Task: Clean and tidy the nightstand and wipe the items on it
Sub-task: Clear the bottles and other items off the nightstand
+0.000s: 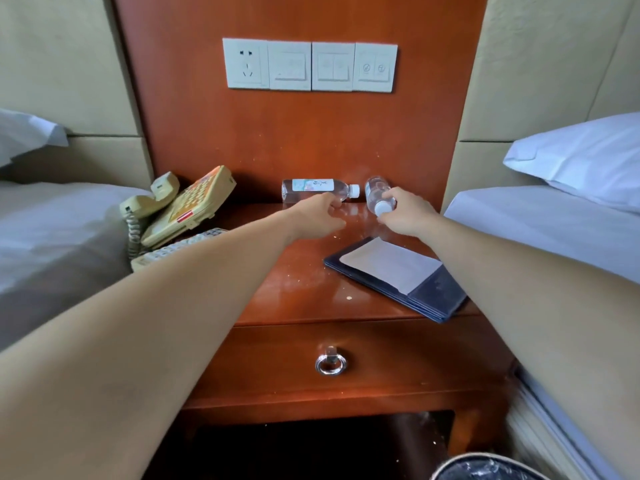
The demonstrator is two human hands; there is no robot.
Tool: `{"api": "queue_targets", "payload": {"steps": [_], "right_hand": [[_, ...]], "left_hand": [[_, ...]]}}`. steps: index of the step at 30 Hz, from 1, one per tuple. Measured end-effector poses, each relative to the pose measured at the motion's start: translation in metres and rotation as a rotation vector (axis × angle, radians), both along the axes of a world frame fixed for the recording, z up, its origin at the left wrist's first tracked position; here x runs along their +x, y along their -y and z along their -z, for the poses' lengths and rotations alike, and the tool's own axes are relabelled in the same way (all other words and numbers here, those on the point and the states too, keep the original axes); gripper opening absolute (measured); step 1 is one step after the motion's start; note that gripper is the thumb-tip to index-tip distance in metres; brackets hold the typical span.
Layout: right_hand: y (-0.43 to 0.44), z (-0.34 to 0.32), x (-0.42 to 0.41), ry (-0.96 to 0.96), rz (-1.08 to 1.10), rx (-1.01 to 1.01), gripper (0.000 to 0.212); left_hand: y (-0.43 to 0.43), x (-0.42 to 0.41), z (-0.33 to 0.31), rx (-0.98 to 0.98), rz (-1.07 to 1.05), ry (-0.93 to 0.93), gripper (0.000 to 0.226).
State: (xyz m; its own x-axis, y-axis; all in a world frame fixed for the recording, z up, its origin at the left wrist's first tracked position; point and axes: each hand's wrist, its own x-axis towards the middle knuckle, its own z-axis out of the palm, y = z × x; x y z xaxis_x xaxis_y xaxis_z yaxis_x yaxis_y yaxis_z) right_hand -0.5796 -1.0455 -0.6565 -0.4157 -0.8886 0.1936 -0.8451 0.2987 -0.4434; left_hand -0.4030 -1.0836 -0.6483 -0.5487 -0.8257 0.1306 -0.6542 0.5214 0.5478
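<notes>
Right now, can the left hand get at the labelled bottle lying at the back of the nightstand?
Probably yes. The left hand is just in front of the labelled bottle, with nothing between; the right hand holds the other bottle aside.

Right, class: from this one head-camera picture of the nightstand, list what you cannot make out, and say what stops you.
All in the head view:
Print on the labelled bottle: too small and blurred to read.
Fingertips of the left hand: hidden behind the hand itself, so its grip on that bottle is unclear.
The bin: cut off by the bottom edge.
Inside of the drawer: it is shut.
</notes>
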Motion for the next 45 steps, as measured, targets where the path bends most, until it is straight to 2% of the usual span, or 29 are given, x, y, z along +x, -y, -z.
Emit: {"api": "queue_targets", "payload": {"steps": [8,11,16,19,22,25,28,30,32,35,38,40,45], "right_hand": [[0.036,0.002,-0.005,0.026,-0.041,0.148,0.075],[0.030,-0.003,0.000,0.009,-0.052,0.140,0.058],[0.024,0.004,0.006,-0.068,0.009,-0.044,0.021],[0.016,-0.004,0.016,-0.082,0.021,-0.234,0.020],[0.004,-0.035,0.023,0.032,0.060,-0.438,0.023],[-0.007,-0.065,0.031,0.079,-0.007,-0.553,0.022],[-0.022,-0.088,0.046,0.141,-0.117,-0.601,0.024],[-0.031,-0.100,0.058,0.136,-0.163,-0.598,0.026],[-0.041,-0.110,0.070,0.132,-0.185,-0.594,0.027],[-0.057,-0.123,0.082,0.121,-0.198,-0.614,0.027],[-0.077,-0.132,0.089,0.135,-0.218,-0.586,0.027],[-0.090,-0.138,0.091,0.211,-0.263,-0.560,0.024],[-0.124,-0.147,0.096,0.313,-0.354,-0.471,0.019]], "left_hand": [[0.008,-0.004,0.005,-0.031,0.006,0.031,0.057],[0.013,0.002,0.005,-0.035,-0.024,0.037,0.057],[0.019,0.006,0.011,-0.015,-0.072,0.046,0.062],[0.016,0.006,0.013,-0.021,-0.077,0.050,0.066],[0.013,0.004,0.013,-0.016,-0.065,0.017,0.067],[0.012,0.003,0.011,-0.001,-0.082,-0.068,0.068],[0.003,0.009,0.004,0.045,-0.072,-0.176,0.099],[-0.005,0.014,-0.001,0.084,-0.042,-0.219,0.110],[-0.015,0.019,-0.005,0.091,0.004,-0.239,0.102],[-0.017,0.030,-0.004,0.087,0.054,-0.322,0.102],[-0.045,0.048,-0.016,0.163,0.095,-0.367,0.077],[-0.056,0.056,-0.020,0.219,0.142,-0.348,0.065],[-0.092,0.061,-0.027,0.316,0.303,-0.372,0.068]]}}
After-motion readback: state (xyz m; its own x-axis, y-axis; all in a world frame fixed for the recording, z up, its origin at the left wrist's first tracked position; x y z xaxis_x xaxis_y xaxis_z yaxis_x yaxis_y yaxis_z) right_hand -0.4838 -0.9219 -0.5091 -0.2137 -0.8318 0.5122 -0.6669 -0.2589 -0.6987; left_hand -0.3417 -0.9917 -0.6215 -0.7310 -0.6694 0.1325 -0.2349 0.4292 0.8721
